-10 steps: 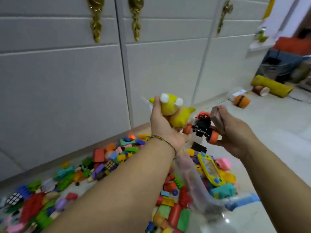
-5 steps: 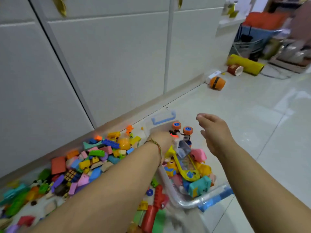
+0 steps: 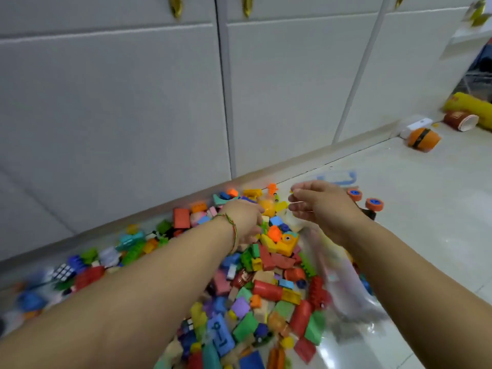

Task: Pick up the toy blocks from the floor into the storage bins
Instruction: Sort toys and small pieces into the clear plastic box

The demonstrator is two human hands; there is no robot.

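The toy blocks (image 3: 266,275) lie in a loose heap on the floor along the foot of the white cabinet doors (image 3: 106,115), running from the far left to just under your arms. Your left hand (image 3: 245,222) is down in the heap with its fingertips buried among the pieces, so I cannot tell whether it pinches one. Your right hand (image 3: 324,209) hovers over the heap's far edge, fingers spread and gently bent, holding nothing. The clear storage bin (image 3: 343,278) sits just right of the heap, blurred, under your right forearm (its blue handle (image 3: 346,177) shows beyond that hand). The blocks look like light, hard plastic, smooth and likely to skid on the glossy tiles. Scoop handfuls from beneath with both hands, or take a bigger piece, such as the red cylinder (image 3: 267,290), around its middle.
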